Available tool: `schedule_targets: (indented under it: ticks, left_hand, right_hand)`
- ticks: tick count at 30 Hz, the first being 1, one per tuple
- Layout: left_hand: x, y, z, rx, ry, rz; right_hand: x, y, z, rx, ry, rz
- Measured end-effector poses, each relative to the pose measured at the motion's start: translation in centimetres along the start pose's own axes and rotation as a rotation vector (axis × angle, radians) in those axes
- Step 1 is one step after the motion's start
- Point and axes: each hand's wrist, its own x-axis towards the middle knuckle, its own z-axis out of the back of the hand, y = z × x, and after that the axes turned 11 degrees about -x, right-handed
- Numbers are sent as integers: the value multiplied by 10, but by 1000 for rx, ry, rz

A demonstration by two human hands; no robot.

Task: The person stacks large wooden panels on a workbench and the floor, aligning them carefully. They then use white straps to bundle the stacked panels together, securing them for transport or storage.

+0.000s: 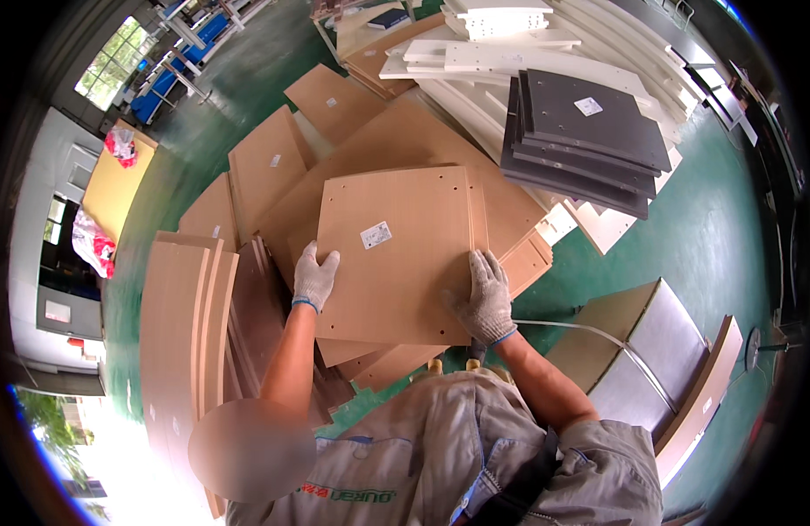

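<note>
A square light-brown wooden panel point(392, 280) with small drilled holes near its corners and a white label lies in front of me, on top of other brown boards. My left hand point(315, 276), in a pale knit glove with a blue cuff, grips its left edge. At the opposite edge my right hand point(484, 298), gloved the same way, holds on, with its thumb across the panel's face. The fingertips under the edges are partly hidden. Just beneath, a larger brown board point(370, 149) spreads out at an angle.
Long brown boards point(172, 324) stand at the left. Dark grey panels point(589, 131) are stacked at the far right, over white boards point(519, 57). Near my right arm stands a metallic box point(624, 351) with a pale strap. The floor point(720, 237) is green.
</note>
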Motion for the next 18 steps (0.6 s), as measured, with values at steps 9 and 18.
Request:
schedule_targets:
  ticks: [9, 18]
  left_hand:
    - [-135, -6, -19, 270, -171, -83]
    - [-193, -7, -23, -352, -35, 384]
  right_hand:
    - [-71, 17, 84, 448, 345, -404]
    - [-16, -15, 77, 89, 303, -182]
